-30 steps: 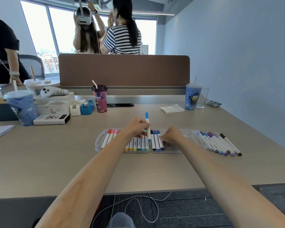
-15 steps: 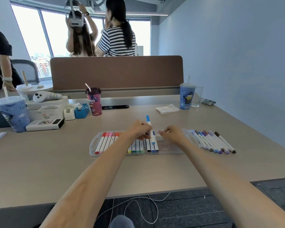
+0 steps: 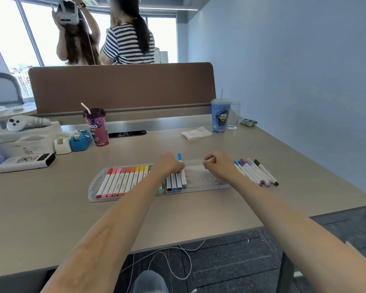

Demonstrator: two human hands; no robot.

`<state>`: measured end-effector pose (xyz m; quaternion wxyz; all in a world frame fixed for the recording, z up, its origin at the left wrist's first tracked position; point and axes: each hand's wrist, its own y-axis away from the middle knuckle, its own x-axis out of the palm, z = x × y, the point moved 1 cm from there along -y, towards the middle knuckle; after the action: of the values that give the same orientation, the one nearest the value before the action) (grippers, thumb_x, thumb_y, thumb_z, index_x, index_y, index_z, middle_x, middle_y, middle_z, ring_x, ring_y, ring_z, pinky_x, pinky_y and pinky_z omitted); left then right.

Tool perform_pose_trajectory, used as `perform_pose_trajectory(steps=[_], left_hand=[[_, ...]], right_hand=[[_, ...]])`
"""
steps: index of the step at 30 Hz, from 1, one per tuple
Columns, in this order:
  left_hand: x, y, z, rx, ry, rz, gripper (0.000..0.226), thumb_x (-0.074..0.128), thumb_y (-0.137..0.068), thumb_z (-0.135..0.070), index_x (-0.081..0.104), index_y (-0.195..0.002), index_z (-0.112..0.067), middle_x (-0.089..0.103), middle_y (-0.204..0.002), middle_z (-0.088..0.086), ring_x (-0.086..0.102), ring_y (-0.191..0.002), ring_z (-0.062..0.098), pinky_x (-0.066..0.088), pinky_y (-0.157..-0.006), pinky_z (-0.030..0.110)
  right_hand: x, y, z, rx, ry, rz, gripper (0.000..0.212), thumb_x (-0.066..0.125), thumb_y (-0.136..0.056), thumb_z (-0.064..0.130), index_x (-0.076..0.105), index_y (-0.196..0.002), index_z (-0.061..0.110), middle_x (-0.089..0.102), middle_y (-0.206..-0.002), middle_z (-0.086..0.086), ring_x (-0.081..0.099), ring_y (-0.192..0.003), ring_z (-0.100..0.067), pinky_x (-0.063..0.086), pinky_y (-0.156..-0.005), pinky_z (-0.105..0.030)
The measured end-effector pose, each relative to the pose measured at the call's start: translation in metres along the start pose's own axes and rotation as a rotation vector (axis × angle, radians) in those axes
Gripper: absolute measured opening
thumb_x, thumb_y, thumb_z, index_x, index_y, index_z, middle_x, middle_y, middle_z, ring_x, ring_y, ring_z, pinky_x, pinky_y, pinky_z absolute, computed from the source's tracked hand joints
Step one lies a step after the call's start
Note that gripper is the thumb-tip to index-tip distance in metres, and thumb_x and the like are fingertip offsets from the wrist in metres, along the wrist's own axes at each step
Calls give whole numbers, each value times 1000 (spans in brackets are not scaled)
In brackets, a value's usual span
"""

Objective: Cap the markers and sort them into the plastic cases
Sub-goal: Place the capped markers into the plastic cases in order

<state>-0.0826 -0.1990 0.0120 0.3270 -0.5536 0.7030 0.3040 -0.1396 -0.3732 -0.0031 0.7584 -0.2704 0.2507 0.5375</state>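
— Where are the markers from where you stand?

— Most of the warm colours lie side by side in the left case point(image 3: 97, 188), caps pointing away from the person. The right case point(image 3: 207, 182) touches it and holds a few dark and blue ones at its left end; the remainder of it is bare.

— And the hands?

— The left hand point(image 3: 169, 164) has its grip clamped on a blue-capped marker point(image 3: 181, 166), which lies in the right case beside those already placed. The right hand point(image 3: 219, 168) hovers over the far edge of that case, fingers curled together; I cannot tell whether they pinch anything.

— Any loose ones?

— A row of blue, purple and brown markers point(image 3: 256, 173) lies on the counter point(image 3: 135, 218), just right of the right hand, outside both cases.
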Motion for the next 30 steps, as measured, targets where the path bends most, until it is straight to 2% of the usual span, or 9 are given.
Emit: perform_pose_trajectory(steps=[2,4,10,13,15,20,25,30], left_hand=[[0,2,3,8,-12,-1,27,62,-85,-26,69,-92,-1,63,-79,9,49,-59,16,36,-52,25],[0,3,4,3,-23,6,28,63,-85,-29,68,-92,-2,65,-81,9,52,-63,16,37,-53,24],[2,1,9,-3,-41,17,25,67,-85,-29,70,-88,-4,68,-82,9,56,-69,18,42,-63,29],[4,0,8,1,-31,28,29,70,-83,-37,65,-84,-8,62,-76,4,53,-68,15,40,-61,27],[7,0,7,3,-36,32,33,72,-82,-39,65,-88,-8,57,-73,2,52,-71,15,40,-63,26],[10,-2,5,2,-63,53,32,71,-83,-37,59,-90,-8,52,-73,1,49,-73,14,38,-64,26],[11,-3,1,2,-136,74,32,70,-84,-38,58,-91,-9,51,-73,1,48,-73,14,35,-58,23],[13,-5,0,37,-260,69,34,69,-85,-40,60,-98,-10,62,-91,5,56,-85,18,44,-71,28]], right_hand=[[1,1,0,-11,-5,2,20,58,-90,23,63,-108,17,65,-97,0,57,-89,-14,48,-64,-22],[2,2,1,-29,2,-7,19,58,-92,23,63,-108,16,65,-96,0,55,-86,-11,38,-54,-15],[0,5,3,-29,-12,-12,16,58,-91,23,63,-106,18,61,-96,2,54,-87,-11,36,-52,-16],[1,4,2,-16,-10,-1,16,58,-91,23,63,-105,19,60,-99,2,54,-87,-12,38,-52,-16],[3,4,1,-10,-3,17,19,58,-91,24,63,-108,18,61,-103,-1,56,-88,-14,39,-54,-17],[5,3,-3,0,-3,33,21,59,-91,24,63,-110,18,60,-102,1,55,-94,-15,44,-77,-25],[5,3,-5,7,-3,41,21,57,-92,24,61,-111,19,57,-100,3,54,-93,-13,42,-77,-25],[8,4,-6,-20,-2,21,23,58,-90,24,64,-111,18,62,-99,1,58,-93,-15,45,-80,-27]])
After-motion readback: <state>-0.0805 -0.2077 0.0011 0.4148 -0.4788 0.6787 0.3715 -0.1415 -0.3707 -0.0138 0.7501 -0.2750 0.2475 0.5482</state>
